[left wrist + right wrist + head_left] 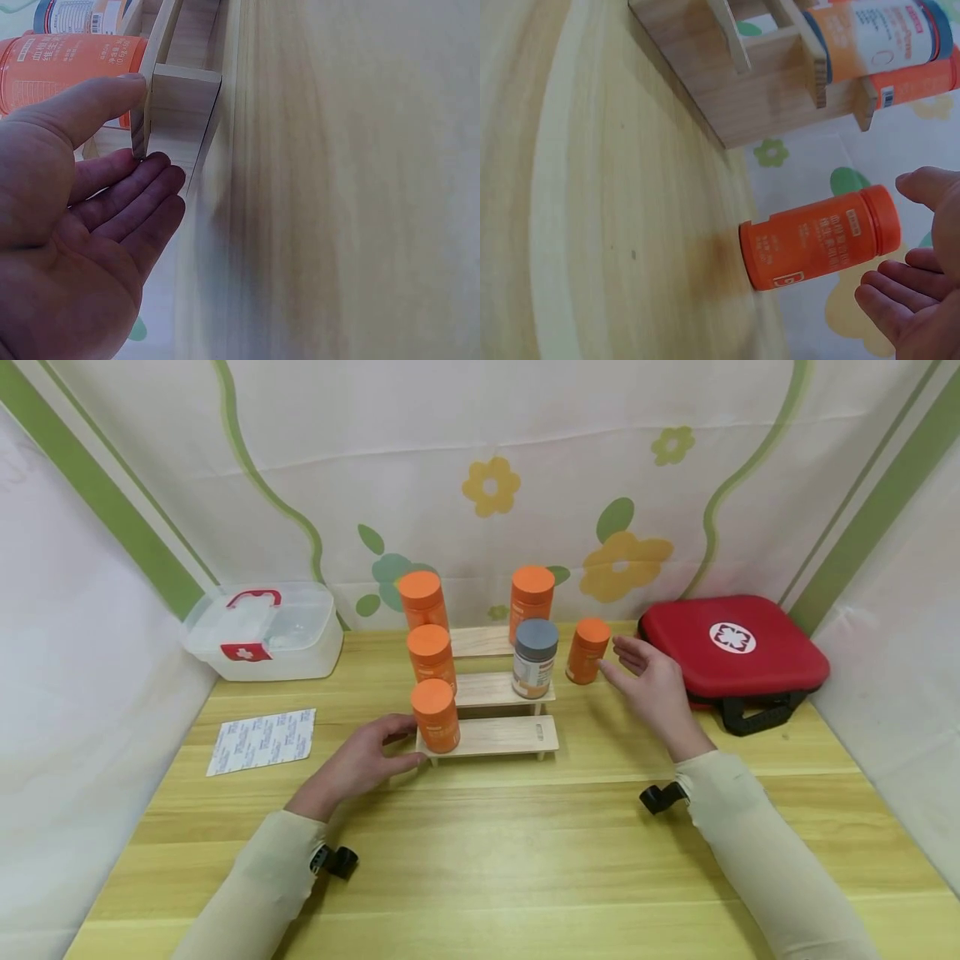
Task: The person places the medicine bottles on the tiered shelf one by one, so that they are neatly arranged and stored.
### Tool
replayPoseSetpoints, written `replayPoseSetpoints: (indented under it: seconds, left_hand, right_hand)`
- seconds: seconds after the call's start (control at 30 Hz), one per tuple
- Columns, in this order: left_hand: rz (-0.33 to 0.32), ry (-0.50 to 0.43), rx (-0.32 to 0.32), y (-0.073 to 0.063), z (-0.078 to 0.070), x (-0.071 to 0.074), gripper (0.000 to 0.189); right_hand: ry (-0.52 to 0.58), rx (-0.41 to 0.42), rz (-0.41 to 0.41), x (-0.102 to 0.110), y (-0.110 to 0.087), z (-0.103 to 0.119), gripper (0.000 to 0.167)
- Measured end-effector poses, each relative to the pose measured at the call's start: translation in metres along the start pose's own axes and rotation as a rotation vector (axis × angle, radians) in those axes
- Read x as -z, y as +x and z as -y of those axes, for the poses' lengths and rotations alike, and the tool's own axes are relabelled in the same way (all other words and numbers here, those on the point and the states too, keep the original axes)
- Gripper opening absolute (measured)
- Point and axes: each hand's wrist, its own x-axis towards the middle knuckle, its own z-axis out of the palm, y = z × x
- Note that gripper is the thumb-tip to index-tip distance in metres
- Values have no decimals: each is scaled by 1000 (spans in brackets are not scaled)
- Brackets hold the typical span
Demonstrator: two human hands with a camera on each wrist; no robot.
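A three-step wooden rack (495, 737) stands mid-table. At the left end of its lowest step, my left hand (365, 755) holds the board, the thumb at the front corner and the fingers at the rear one. An orange bottle (435, 717) stands on that step beside the hand. To the right, a separate orange bottle (587, 652) stands upright on the table. My right hand (651, 687) is beside its cap, thumb and fingers spread; the right wrist view shows a gap between hand and bottle (817, 240).
On the middle step are an orange bottle (431, 657) and a grey-capped bottle (535, 660). Two more orange bottles (423, 597) are at the top step. A clear box (300, 647) and blister pack (262, 743) lie left; a red first-aid case (738, 652) lies right.
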Motion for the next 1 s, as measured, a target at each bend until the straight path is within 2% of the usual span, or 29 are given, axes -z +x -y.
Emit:
replayPoseSetpoints:
  seconds: [0.17,0.5,1.0]
  left_hand:
    - [2,1,3,0,1,-1,63]
    - [0,4,14,0,0,-1,63]
    - [1,-5,13,-1,0,0,63]
  right_hand:
    - [30,-45,38,-5,13,-7,73]
    - [47,-86,76,-16,27,-12,75]
    - [7,-83,47,-17,30,-7,71]
